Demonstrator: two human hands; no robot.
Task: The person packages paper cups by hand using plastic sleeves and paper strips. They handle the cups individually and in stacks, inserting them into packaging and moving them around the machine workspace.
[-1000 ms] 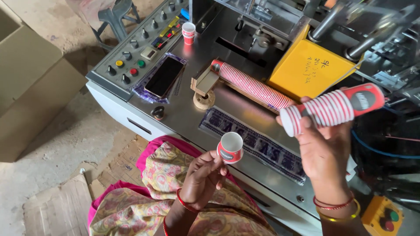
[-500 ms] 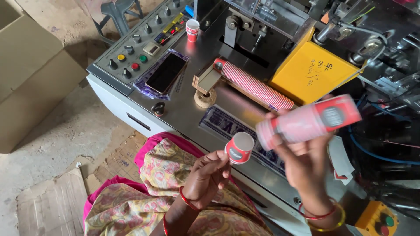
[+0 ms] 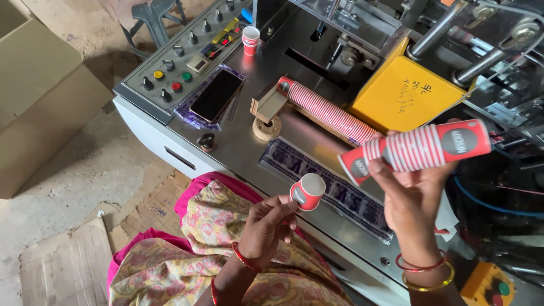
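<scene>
My left hand point(image 3: 266, 221) pinches a single small red paper cup point(image 3: 307, 191) by its side, the white base turned toward me. My right hand point(image 3: 411, 198) grips a nested stack of red-and-white paper cups point(image 3: 416, 148), held almost level over the machine's steel top point(image 3: 238, 144). The single cup sits left of and below the stack's near end, apart from it. A long row of nested cups point(image 3: 331, 111) lies on the machine, running from a small bracket toward a yellow box point(image 3: 405, 93).
A black phone point(image 3: 216, 95) rests beside the control panel point(image 3: 175, 65) of knobs and coloured buttons. A short cup stack point(image 3: 250, 40) stands further back. Cardboard boxes point(image 3: 39, 102) sit on the floor at left. My patterned lap point(image 3: 209, 255) is below.
The stack in my right hand has swung down and left, then levelled out. The single cup in my left hand stays close to the stack's near end.
</scene>
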